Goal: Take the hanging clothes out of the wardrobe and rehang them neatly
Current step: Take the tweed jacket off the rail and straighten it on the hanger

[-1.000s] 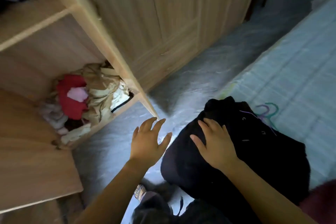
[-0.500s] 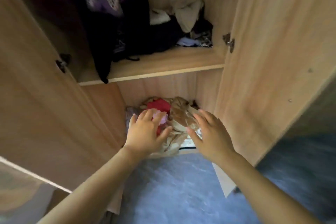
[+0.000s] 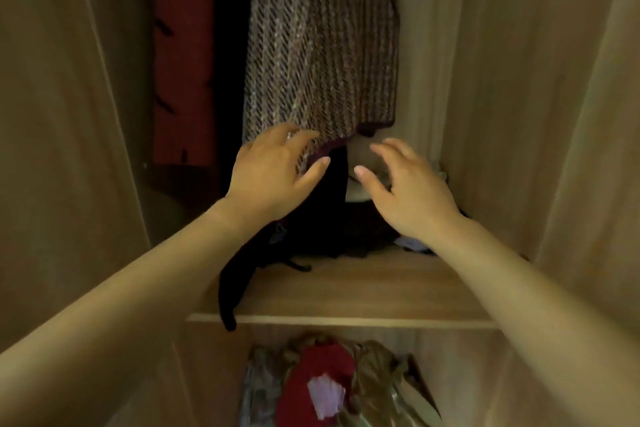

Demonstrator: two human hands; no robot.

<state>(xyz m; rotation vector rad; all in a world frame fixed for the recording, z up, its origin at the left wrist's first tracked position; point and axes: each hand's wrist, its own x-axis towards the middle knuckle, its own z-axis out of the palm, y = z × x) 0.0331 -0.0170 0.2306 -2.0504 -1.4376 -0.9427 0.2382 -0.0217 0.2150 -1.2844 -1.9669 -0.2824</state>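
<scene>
The striped knit garment [image 3: 322,45] hangs in the upper bay of the wardrobe [image 3: 554,114], filling the view from 11 to 1 o'clock, its dark hem just above your hands. Your left hand [image 3: 273,177] is spread open with the fingertips brushing that hem at its lower left corner; it has closed on nothing yet. Your right hand [image 3: 408,191] is also open, fingers loosely curved, hovering just below and to the right of the hem, apart from the cloth and holding nothing.

The hanger and rail sit above the top edge of the view, so I judge a pull on the hem would only drag the knit askew. Run one hand up the garment to the shoulders, lift the hook clear of the rail, and let the other hand carry the weight of the body so the loose weave does not stretch.

Counting what hangs: three pieces that I can make out, the knit, a black garment [image 3: 232,45] at its left, and a red patterned garment [image 3: 183,52] towards 10 o'clock. One shelf [image 3: 363,291] lies below your hands, with a dark heap [image 3: 329,229] on it and one black strip trailing over its front edge. Below, at 6 o'clock, sits one crumpled pile [image 3: 329,385].
</scene>
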